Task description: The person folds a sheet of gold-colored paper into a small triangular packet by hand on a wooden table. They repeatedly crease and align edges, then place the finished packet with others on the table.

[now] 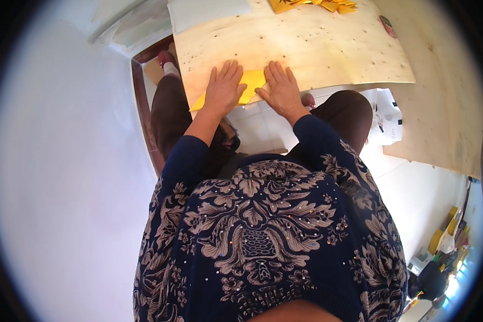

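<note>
A sheet of shiny yellow paper (254, 80) lies at the near edge of the wooden table (306, 48), with a corner reaching left past my wrist. My left hand (225, 88) rests flat on its left part, fingers stretched out and pointing away from me. On its right end lies my right hand (280, 88), also flat with the fingers out, the thumb turned in toward the paper. A small pale patch shows beside the right thumb. Parts of the sheet are hidden under both palms.
Folded yellow-gold paper pieces (319, 5) lie in a heap at the table's far side. A pale flat sheet (209, 13) is at the far left. A small red object (387, 27) sits near the right edge. Below, a white plastic bag (385, 115) stands beside my right knee.
</note>
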Demonstrator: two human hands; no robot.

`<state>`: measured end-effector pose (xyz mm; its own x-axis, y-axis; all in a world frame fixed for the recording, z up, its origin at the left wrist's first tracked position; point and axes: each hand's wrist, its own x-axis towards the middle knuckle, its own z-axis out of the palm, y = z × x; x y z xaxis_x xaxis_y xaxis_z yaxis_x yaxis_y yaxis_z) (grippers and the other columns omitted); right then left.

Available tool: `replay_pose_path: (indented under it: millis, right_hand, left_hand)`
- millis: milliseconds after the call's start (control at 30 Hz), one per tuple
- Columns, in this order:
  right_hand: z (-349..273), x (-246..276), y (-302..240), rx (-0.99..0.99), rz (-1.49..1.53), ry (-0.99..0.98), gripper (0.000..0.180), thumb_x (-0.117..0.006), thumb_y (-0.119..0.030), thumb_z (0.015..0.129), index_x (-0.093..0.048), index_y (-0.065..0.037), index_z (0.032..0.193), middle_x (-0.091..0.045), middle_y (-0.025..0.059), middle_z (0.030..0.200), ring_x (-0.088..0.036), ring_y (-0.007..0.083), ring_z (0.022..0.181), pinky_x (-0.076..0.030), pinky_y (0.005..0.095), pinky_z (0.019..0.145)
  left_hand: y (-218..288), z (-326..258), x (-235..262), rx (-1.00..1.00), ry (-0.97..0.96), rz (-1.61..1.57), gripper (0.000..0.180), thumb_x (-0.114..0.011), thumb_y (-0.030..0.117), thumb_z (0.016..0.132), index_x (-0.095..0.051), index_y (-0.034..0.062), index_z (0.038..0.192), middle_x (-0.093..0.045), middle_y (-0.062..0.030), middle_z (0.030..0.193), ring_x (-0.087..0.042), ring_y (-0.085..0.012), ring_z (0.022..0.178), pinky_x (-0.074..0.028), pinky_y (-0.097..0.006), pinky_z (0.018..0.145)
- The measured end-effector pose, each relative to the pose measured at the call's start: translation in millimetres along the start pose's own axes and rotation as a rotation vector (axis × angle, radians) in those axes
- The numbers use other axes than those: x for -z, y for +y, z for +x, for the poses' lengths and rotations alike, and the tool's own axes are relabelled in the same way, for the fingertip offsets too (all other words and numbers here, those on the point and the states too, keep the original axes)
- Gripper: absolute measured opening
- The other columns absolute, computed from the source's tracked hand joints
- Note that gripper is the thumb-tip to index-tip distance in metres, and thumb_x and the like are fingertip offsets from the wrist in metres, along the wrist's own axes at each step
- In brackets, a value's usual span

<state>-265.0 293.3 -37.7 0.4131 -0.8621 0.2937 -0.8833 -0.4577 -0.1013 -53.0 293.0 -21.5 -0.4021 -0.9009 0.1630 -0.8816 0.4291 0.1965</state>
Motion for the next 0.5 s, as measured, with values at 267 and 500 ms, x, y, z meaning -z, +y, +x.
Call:
replay_pose_path:
  millis: [267, 500]
  right_hand:
    - [31.0, -7.9, -54.5, 0.008, 0.228, 0.075, 0.07, -0.05, -0.05, 0.094, -0.046, 0.005, 0.136, -0.042, 0.0233, 0.145, -0.033, 0.0359, 0.14, -0.021, 0.0484, 0.115]
    - [37.4, -16.5, -48.1, 0.013, 0.27, 0.005, 0.071, -0.047, -0.052, 0.095, -0.045, 0.003, 0.139, -0.042, 0.0219, 0.146, -0.033, 0.0331, 0.141, -0.019, 0.0452, 0.117]
  left_hand:
    - [-7.3, -6.8, -14.9, -0.012, 0.024, -0.01, 0.06, -0.053, 0.034, 0.092, -0.039, 0.0116, 0.146, -0.033, -0.0082, 0.155, -0.026, -0.0251, 0.145, -0.015, -0.049, 0.118]
    - [-4.0, -3.5, -18.3, 0.054, 0.0, 0.067, 0.067, -0.054, 0.04, 0.09, -0.036, 0.013, 0.149, -0.029, -0.0078, 0.158, -0.021, -0.0244, 0.147, -0.01, -0.049, 0.119]
